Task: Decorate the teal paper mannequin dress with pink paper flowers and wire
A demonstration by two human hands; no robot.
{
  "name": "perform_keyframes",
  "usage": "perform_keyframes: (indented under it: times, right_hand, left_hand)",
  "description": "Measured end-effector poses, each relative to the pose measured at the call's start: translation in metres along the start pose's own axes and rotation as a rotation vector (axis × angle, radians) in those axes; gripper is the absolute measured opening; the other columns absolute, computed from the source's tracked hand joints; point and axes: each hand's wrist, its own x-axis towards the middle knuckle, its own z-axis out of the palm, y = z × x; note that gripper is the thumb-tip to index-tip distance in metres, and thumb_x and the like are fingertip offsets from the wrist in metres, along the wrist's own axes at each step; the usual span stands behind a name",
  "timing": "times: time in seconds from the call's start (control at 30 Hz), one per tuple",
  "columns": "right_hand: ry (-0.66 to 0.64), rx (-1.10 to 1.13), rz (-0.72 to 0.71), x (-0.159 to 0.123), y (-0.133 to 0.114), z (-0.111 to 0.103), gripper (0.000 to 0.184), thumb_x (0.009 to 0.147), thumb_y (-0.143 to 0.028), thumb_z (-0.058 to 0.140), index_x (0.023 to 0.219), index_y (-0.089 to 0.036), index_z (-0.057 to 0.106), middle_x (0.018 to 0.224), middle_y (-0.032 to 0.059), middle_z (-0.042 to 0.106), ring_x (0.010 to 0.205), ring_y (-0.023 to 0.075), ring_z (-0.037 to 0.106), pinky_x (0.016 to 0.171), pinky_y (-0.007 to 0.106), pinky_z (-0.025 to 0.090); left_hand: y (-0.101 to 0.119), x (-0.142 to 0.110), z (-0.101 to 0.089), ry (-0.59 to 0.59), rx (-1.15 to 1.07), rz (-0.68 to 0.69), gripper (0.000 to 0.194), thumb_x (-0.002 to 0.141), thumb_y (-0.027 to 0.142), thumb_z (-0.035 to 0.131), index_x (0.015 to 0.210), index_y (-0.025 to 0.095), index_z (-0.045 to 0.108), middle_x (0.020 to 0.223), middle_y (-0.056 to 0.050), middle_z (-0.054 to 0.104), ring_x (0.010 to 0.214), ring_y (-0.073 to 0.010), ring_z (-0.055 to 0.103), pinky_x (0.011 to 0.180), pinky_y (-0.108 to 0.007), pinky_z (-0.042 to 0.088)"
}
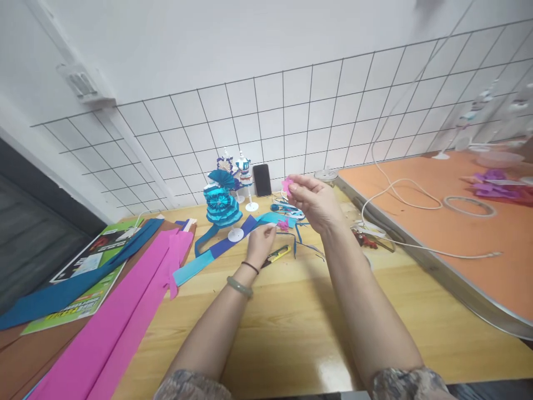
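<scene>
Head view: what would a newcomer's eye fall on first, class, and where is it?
Probably the long magenta strips, sweeping down the lower left. Next, the ruffled turquoise piece with its round white base, left of centre. Then the small pink piece pinched in the right hand, near the middle.

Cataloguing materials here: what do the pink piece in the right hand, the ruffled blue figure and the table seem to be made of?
Pink piece: probably thin paper or cloth, matte; small and blurred, so uncertain. Ruffled blue figure: likely crepe paper, mostly matte, holding stiff pleats. Table: wood or wood-look laminate, glossy, with grain and a bright reflection.
</scene>
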Motion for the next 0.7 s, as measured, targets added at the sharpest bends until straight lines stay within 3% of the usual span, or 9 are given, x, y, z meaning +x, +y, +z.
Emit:
perform_keyframes:
  times: [0.1, 0.2, 0.27, 0.33, 0.53, 0.7]
  right_hand:
    - [-0.021, -0.004, 0.024, -0.001, 0.003, 0.005, 0.032, 0.056, -0.028, 0.076, 0.085, -0.021, 0.066, 0.076, -0.0007, 0.065, 0.065, 0.0091, 0.059, 0.066, 0.025, 0.049]
    - [-0.072, -0.02, 0.051, -0.005, 0.006, 0.012, 0.032, 0.058, -0.029, 0.075, 0.087, -0.02, 0.066, 0.073, -0.0011, 0.064, 0.063, 0.0096, 0.059, 0.067, 0.026, 0.049]
    - [-0.092, -0.028, 0.055, -0.007, 0.007, 0.016, 0.032, 0.058, -0.03, 0.075, 0.087, -0.02, 0.066, 0.072, -0.0013, 0.063, 0.062, 0.0096, 0.059, 0.066, 0.027, 0.049]
    - [-0.093, -0.026, 0.055, -0.009, 0.006, 0.018, 0.032, 0.058, -0.029, 0.075, 0.086, -0.02, 0.066, 0.072, -0.0014, 0.063, 0.061, 0.0096, 0.058, 0.066, 0.027, 0.049]
    - [-0.077, 0.0, 0.083, -0.011, 0.005, 0.024, 0.032, 0.055, -0.026, 0.077, 0.084, -0.018, 0.067, 0.071, -0.0005, 0.064, 0.061, 0.009, 0.058, 0.064, 0.025, 0.049]
    - [-0.082, -0.021, 0.081, -0.011, 0.006, 0.026, 0.031, 0.056, -0.027, 0.077, 0.084, -0.019, 0.067, 0.07, -0.0012, 0.064, 0.059, 0.0084, 0.058, 0.064, 0.025, 0.049]
  left_hand:
    - [-0.03, -0.011, -0.031, 0.169, 0.023, -0.131, 0.027, 0.076, 0.039, 0.049, 0.071, 0.016, 0.062, 0.058, -0.002, 0.061, 0.055, -0.0135, 0.056, 0.058, -0.025, 0.045]
    - [-0.053, -0.009, -0.057, 0.37, 0.04, -0.23, 0.025, 0.072, 0.036, 0.053, 0.082, 0.015, 0.06, 0.069, -0.004, 0.063, 0.064, -0.0143, 0.058, 0.062, -0.024, 0.045]
    - [-0.062, 0.0, -0.066, 0.434, 0.028, -0.266, 0.028, 0.071, 0.036, 0.053, 0.089, 0.015, 0.059, 0.076, -0.005, 0.065, 0.067, -0.0144, 0.06, 0.062, -0.024, 0.045]
    - [-0.067, 0.01, -0.071, 0.451, 0.01, -0.283, 0.029, 0.07, 0.036, 0.055, 0.088, 0.014, 0.06, 0.078, -0.006, 0.066, 0.068, -0.0157, 0.061, 0.061, -0.024, 0.045]
    - [-0.07, 0.034, -0.072, 0.385, -0.023, -0.278, 0.024, 0.064, 0.036, 0.06, 0.058, 0.013, 0.063, 0.057, -0.009, 0.065, 0.068, -0.0245, 0.062, 0.059, -0.029, 0.045]
    - [-0.067, 0.034, -0.072, 0.335, -0.093, -0.253, 0.022, 0.066, 0.032, 0.059, 0.066, 0.011, 0.067, 0.066, -0.01, 0.068, 0.067, -0.0223, 0.062, 0.057, -0.027, 0.046]
